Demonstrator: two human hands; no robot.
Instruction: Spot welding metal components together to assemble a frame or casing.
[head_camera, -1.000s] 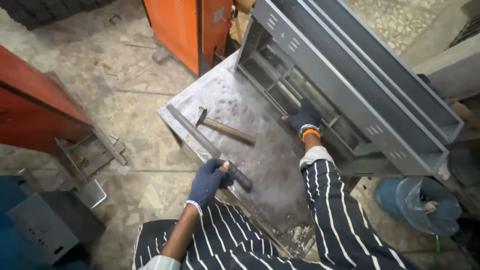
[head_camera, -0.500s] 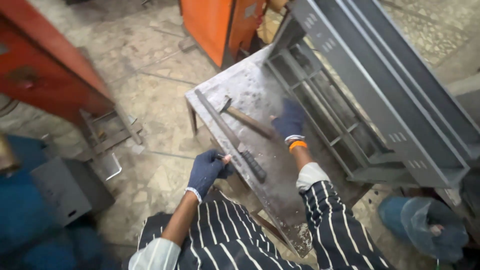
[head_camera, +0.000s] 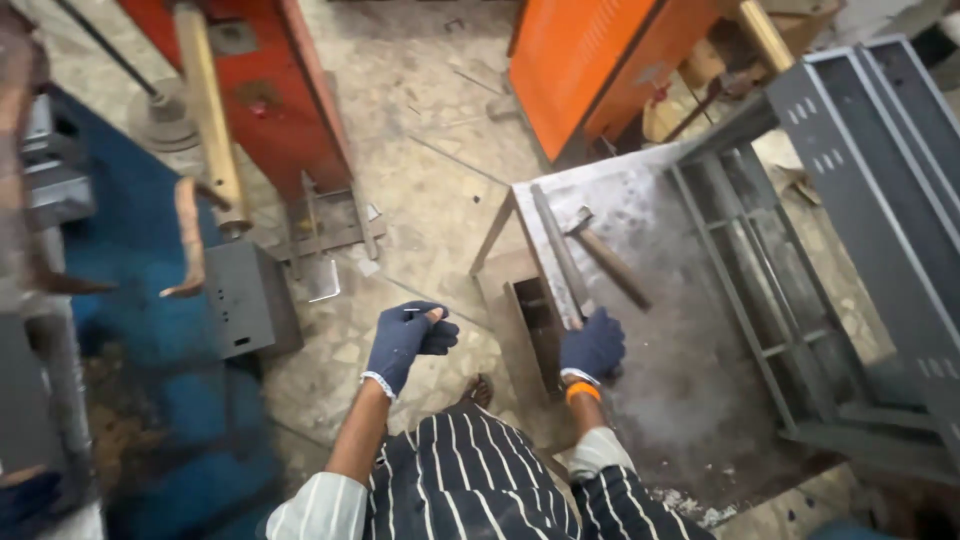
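My left hand (head_camera: 405, 340), in a blue glove, hangs over the floor left of the steel table (head_camera: 690, 400). Its fingers are curled, pinching what looks like a small thin pale piece at the thumb. My right hand (head_camera: 592, 345), also blue-gloved with an orange cuff, grips the near end of a long flat metal bar (head_camera: 557, 250) that lies along the table's left edge. A hammer (head_camera: 605, 260) with a wooden handle lies on the table just right of the bar, untouched.
A grey metal frame (head_camera: 760, 300) and grey cabinet panels (head_camera: 880, 180) lean at the table's right. Orange (head_camera: 590, 70) and red (head_camera: 270, 100) machines stand beyond. A grey box (head_camera: 245, 300) and a blue machine (head_camera: 140, 300) are on the left.
My left hand has left the dark tool on the table and swung out over the floor. My right hand has come back from the frame to the bar's near end. The view swung left.
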